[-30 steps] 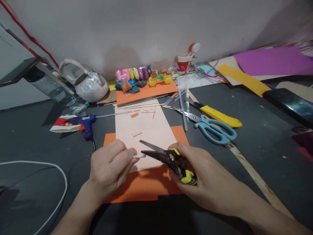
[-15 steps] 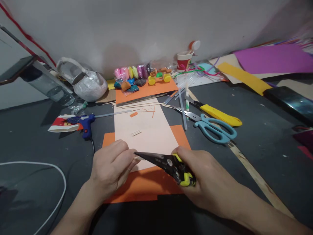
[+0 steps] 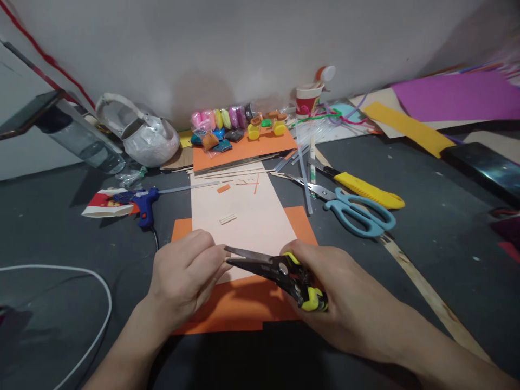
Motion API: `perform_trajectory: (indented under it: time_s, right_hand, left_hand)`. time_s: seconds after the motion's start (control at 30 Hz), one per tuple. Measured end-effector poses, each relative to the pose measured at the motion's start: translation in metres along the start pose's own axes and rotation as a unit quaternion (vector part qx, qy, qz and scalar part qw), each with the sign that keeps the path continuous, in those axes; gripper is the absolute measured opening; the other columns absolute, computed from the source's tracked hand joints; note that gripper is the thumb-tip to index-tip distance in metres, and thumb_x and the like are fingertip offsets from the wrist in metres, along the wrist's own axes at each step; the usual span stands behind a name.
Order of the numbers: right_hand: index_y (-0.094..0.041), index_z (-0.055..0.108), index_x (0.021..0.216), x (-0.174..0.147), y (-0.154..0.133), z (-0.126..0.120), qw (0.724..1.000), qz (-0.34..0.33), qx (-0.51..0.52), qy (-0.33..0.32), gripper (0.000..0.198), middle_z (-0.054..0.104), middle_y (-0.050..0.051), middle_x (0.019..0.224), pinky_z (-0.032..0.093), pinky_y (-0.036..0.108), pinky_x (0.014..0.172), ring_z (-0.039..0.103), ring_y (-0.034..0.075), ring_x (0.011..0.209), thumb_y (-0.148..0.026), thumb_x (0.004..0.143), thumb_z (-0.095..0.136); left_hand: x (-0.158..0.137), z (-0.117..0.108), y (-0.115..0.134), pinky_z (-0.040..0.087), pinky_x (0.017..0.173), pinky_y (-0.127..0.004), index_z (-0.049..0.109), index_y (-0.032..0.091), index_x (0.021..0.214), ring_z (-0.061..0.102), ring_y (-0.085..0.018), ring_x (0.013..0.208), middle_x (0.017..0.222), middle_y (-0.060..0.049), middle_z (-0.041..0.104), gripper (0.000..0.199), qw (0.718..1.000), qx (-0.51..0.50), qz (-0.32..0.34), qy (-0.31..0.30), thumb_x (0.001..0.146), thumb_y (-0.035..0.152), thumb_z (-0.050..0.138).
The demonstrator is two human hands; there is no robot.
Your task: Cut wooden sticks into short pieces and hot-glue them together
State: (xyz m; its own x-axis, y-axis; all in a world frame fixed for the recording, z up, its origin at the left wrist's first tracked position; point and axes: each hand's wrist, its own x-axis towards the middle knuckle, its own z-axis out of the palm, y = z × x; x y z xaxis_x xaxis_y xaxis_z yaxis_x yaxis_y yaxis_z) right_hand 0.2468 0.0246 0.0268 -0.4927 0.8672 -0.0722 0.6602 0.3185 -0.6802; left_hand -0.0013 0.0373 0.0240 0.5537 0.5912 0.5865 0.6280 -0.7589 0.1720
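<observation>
My left hand [image 3: 187,271] is closed in a pinch over the paper, holding a thin wooden stick [image 3: 226,261], most of it hidden by the fingers. My right hand [image 3: 337,295] grips black-and-yellow snips [image 3: 280,269] by the handles. The blades are parted, their tips right at my left fingertips beside the stick's end. Beneath both hands lies a pale paper sheet [image 3: 239,203] on orange card [image 3: 227,306]. A small group of short cut stick pieces [image 3: 228,219] rests on the pale sheet.
To the left are a blue glue gun [image 3: 145,208], a white cable [image 3: 103,287] and a silvery kettle-shaped pot [image 3: 150,143]. Blue-handled scissors [image 3: 361,214] and a yellow utility knife [image 3: 369,189] lie right. Clay packets [image 3: 221,122] and a paper cup [image 3: 307,100] stand behind.
The snips' blades have opened; half a second ago they were together at my left fingertips. My left hand keeps its pinch in nearly the same place.
</observation>
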Motion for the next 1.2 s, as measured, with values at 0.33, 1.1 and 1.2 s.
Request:
perform_trajectory:
  time_s: [0.33, 1.1, 1.2]
  right_hand:
    - [-0.025, 0.049, 0.080, 0.001, 0.002, -0.002, 0.999, 0.016, 0.041, 0.019, 0.015, 0.057, -0.003, 0.068, 0.030, 0.026, 0.052, 0.048, 0.015, 0.059, -0.014, 0.073, 0.055]
    - [-0.024, 0.049, 0.083, 0.002, 0.003, -0.003, 0.997, 0.029, -0.011, 0.077, 0.008, 0.061, -0.001, 0.069, 0.035, 0.026, 0.053, 0.055, 0.017, 0.059, -0.023, 0.079, 0.056]
    - [-0.024, 0.048, 0.083, 0.008, 0.012, -0.009, 0.983, 0.063, -0.114, 0.127, 0.017, 0.061, 0.003, 0.069, 0.034, 0.029, 0.052, 0.056, 0.020, 0.060, -0.037, 0.080, 0.059]
  left_hand:
    - [-0.001, -0.001, 0.001, 0.029, 0.051, -0.027, 0.059, 0.016, 0.085, 0.043, -0.014, 0.058, 0.068, -0.001, 0.049, 0.014, 1.000, -0.006, -0.015, 0.000, 0.095, 0.015, 0.050]
    - [-0.002, 0.000, 0.002, 0.032, 0.051, -0.026, 0.063, 0.015, 0.091, 0.045, -0.013, 0.056, 0.066, -0.001, 0.053, 0.010, 0.999, 0.011, -0.018, 0.031, 0.090, 0.009, 0.054]
    - [-0.003, 0.000, 0.002, 0.032, 0.051, -0.026, 0.063, 0.014, 0.096, 0.044, -0.013, 0.055, 0.065, 0.000, 0.052, 0.013, 0.999, 0.004, -0.025, 0.048, 0.089, 0.008, 0.054]
